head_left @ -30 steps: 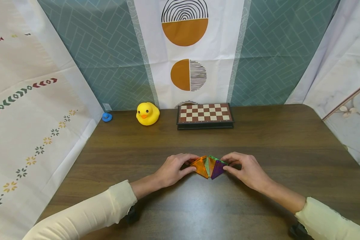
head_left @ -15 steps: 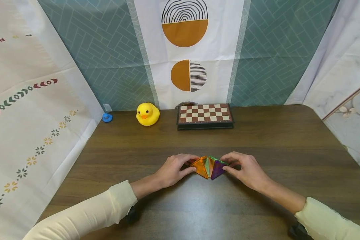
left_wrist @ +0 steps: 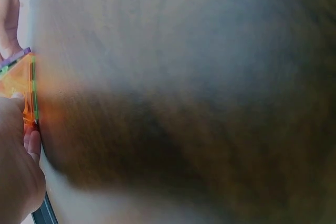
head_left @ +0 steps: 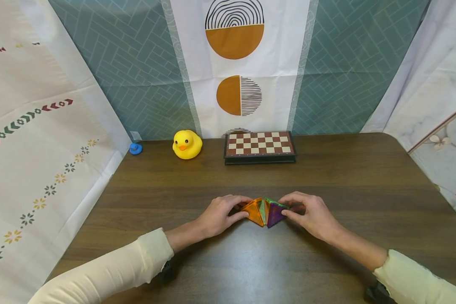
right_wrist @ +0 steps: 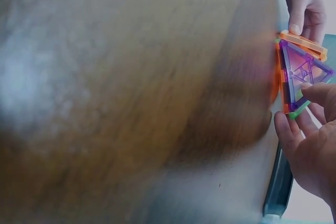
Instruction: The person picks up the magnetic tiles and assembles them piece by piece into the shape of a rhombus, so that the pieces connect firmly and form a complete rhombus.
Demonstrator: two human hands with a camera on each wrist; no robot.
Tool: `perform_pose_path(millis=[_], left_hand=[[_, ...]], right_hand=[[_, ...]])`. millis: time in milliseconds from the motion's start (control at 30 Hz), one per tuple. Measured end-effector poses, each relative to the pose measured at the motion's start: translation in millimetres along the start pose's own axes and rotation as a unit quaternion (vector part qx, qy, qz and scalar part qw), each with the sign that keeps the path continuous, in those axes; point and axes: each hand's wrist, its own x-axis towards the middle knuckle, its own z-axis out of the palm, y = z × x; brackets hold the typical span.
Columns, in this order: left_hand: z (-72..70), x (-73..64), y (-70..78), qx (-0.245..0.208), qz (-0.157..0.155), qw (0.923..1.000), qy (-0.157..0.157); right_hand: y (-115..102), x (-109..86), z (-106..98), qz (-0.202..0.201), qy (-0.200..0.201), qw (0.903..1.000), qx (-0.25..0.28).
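Note:
Near the middle of the table, two clusters of translucent triangular magnetic tiles meet side by side in the head view. My left hand (head_left: 219,214) pinches the orange magnetic tile (head_left: 253,213) between thumb and fingers. From the other side, my right hand (head_left: 310,214) grips the purple magnetic tile (head_left: 275,214), its thumb on the near face. Green tiles (head_left: 263,211) show between and behind these two. In the right wrist view the purple tile (right_wrist: 302,69) stands tilted beside orange and green edges. The left wrist view catches the orange tile (left_wrist: 21,80) at its left edge.
At the back of the wooden table (head_left: 228,261) stands a folded chessboard box (head_left: 260,147). Left of it sit a yellow rubber duck (head_left: 187,144) and a small blue duck (head_left: 135,148). Patterned cloths hang behind and at both sides.
My right hand has shifted very slightly left with the purple tile. The left hand and the orange tile have stayed practically still.

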Motion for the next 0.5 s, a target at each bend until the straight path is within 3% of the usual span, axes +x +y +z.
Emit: perform_pose_path(millis=[500], left_hand=[[-0.9, 0.2, 0.5, 0.007, 0.000, 1.0000, -0.003]], right_hand=[[-3.4, 0.4, 0.6, -0.004, 0.005, 0.9999, 0.008]])
